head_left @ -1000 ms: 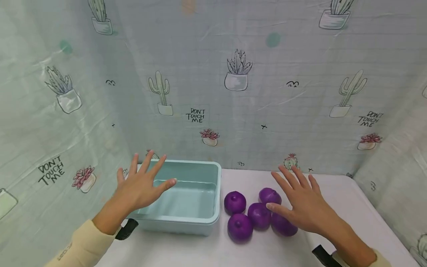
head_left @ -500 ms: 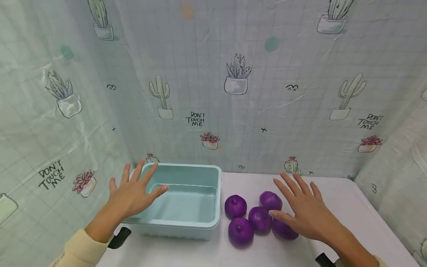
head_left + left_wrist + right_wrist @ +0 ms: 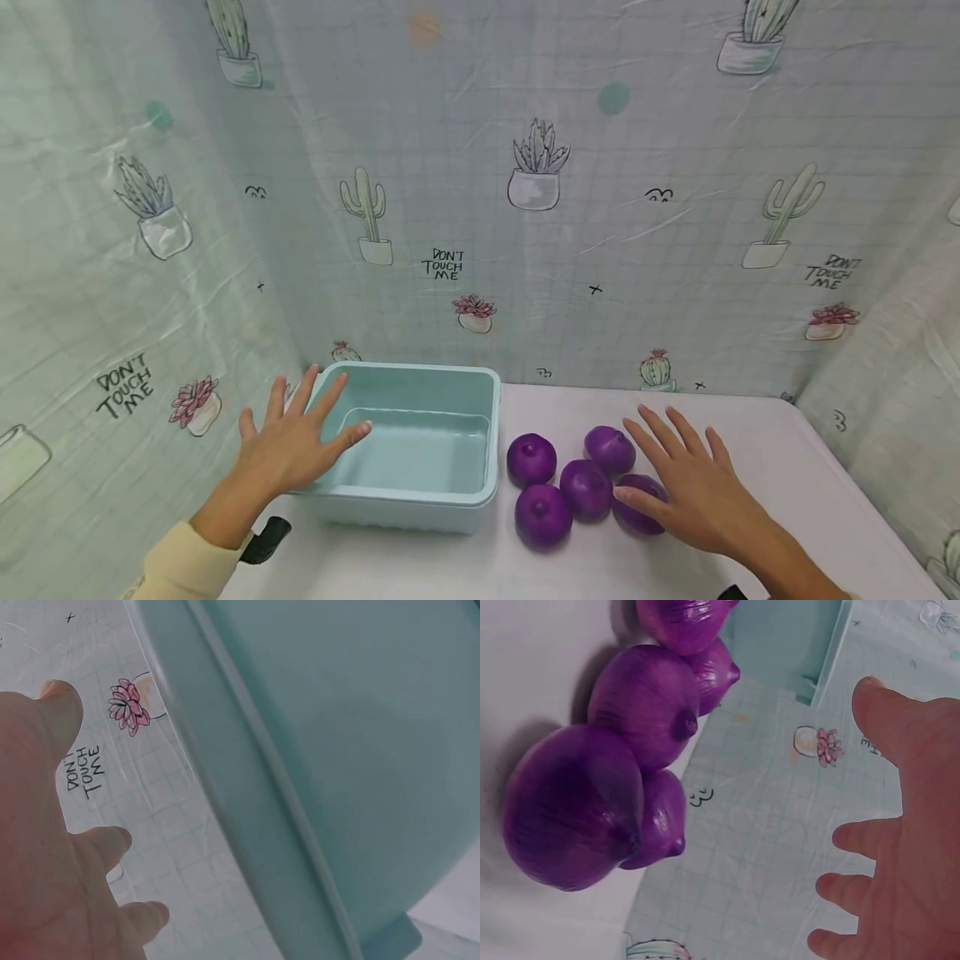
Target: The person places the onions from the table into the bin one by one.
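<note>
Several purple onions [image 3: 543, 516] sit close together on the white table, right of a light blue plastic bin [image 3: 405, 497] with nothing inside. My left hand [image 3: 288, 446], fingers spread and straight, hovers over the bin's left side and hides part of its rim. In the left wrist view, the bin's outer wall [image 3: 315, 907] stands beside my fingers. Above the right side of the onions my right hand [image 3: 705, 500] is spread out, its thumb overlapping the rightmost onion [image 3: 637, 487] in the head view. The right wrist view shows a gap between hand and onions [image 3: 574, 810]. Both hands hold nothing.
A pale plastic curtain [image 3: 540, 333] printed with cacti hangs behind the table [image 3: 585, 571] and along both sides. It comes close to the bin's left and back. Black straps [image 3: 266, 540] sit at the wrists.
My left hand has shifted left and down, away from the bin's middle. My right hand has moved slightly right and lower. The onions and bin have stayed in place.
</note>
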Demonstrator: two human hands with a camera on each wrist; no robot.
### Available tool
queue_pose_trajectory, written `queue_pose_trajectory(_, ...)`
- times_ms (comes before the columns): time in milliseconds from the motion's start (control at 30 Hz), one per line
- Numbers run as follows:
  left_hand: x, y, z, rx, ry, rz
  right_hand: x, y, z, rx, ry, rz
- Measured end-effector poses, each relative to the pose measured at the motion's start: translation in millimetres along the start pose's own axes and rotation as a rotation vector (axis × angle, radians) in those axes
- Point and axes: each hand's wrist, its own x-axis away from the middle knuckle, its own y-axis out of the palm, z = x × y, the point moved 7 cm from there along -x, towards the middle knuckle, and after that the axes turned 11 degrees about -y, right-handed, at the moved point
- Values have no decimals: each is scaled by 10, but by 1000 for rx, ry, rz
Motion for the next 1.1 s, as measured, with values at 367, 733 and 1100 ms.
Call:
queue_pose_trajectory(367, -22, 119, -114, 13, -10, -10, 121, 202, 55, 8, 31, 11)
queue_pose_trajectory(733, -127, 224, -246, 24, -21, -42, 213, 396, 129, -46, 93, -17)
queue_pose_trajectory(1100, -195, 221, -405, 68, -20, -99, 245, 559, 138, -77, 105, -24)
